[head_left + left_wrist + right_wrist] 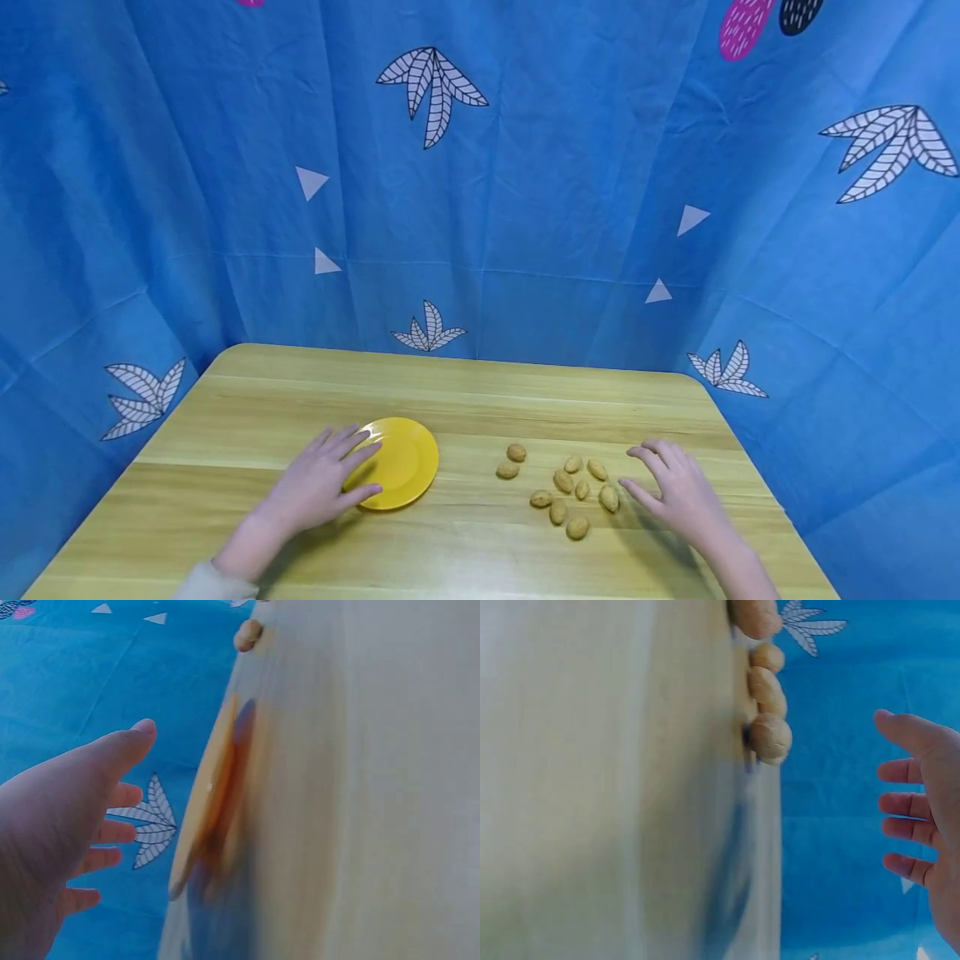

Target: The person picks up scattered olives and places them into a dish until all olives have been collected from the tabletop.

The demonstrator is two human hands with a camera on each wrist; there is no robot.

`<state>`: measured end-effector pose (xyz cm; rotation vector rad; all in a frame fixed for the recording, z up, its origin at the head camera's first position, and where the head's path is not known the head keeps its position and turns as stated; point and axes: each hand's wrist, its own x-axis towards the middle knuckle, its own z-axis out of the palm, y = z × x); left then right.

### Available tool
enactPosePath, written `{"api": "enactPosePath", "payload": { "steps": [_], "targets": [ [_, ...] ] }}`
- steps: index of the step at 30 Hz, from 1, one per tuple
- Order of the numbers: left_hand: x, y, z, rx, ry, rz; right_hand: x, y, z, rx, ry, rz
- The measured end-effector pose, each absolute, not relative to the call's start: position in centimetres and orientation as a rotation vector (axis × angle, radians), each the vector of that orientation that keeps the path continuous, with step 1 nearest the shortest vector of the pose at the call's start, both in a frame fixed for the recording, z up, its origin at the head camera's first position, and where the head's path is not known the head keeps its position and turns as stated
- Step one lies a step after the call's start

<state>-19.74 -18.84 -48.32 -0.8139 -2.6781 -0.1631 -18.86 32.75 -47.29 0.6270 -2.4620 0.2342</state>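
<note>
Left hand: fingers spread, released, at left edge of yellow plate
Right hand: fingers loosely extended, right of nut-like pieces

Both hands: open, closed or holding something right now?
Left hand: open, holding nothing, over the round yellow plate.
Right hand: open, holding nothing, beside the oval tan nut-like pieces.

Yellow plate: round, glossy, lying flat on the desk, left side partly hidden by the left hand. Nuts: ten counted, tan, oval, lying loose right of the plate; two nearest it, eight closer to the right hand.
</note>
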Motion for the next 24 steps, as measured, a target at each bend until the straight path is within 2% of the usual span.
{"api": "enactPosePath", "payload": {
  "steps": [24],
  "targets": [
    [-19.2,-18.5,-50.1,-0.822,-2.808,-0.251,-17.9,31.7,-49.1,0.548,-2.672,0.233]
  ]
}}
